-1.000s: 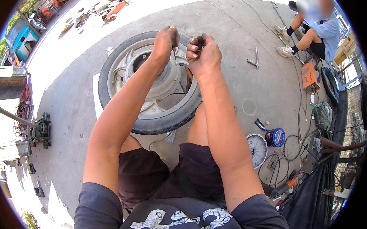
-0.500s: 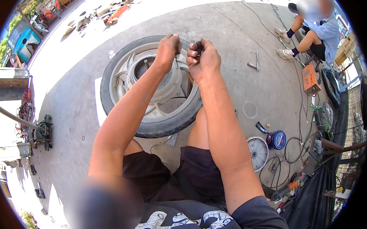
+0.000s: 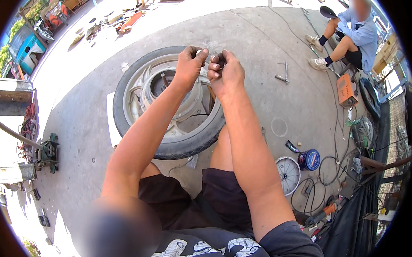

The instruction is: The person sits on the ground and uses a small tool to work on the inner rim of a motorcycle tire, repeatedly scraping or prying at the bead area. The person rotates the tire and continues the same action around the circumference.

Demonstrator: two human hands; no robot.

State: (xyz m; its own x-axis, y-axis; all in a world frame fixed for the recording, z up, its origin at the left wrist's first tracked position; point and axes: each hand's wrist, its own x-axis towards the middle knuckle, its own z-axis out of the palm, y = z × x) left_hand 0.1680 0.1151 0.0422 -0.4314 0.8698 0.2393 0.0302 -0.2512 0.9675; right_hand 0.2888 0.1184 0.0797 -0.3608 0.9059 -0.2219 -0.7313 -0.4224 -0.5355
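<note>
A wheel with a black tyre [image 3: 181,150] and a pale cast rim lies flat on the concrete in front of me. A short shaft [image 3: 165,79] stands up from its hub. Above the wheel's far right side, my left hand [image 3: 190,67] is closed, thumb pressed against the fingers. Close beside it on the right, my right hand [image 3: 226,74] is closed too, its darkened fingertips curled toward the thumb. Whatever the fingers of either hand hold is too small or hidden to name. A narrow gap separates the two hands.
An L-shaped metal tool [image 3: 283,75] lies to the right. Nearer me are a round spoked cover [image 3: 288,176], a blue tub [image 3: 309,160] and black cables. An orange machine box [image 3: 347,91] stands by a seated person [image 3: 360,34]. A grinder-like tool [image 3: 324,213] lies at lower right.
My left hand has turned so that its thumb points toward the right hand. Both hands sit slightly lower in view, as does the wheel.
</note>
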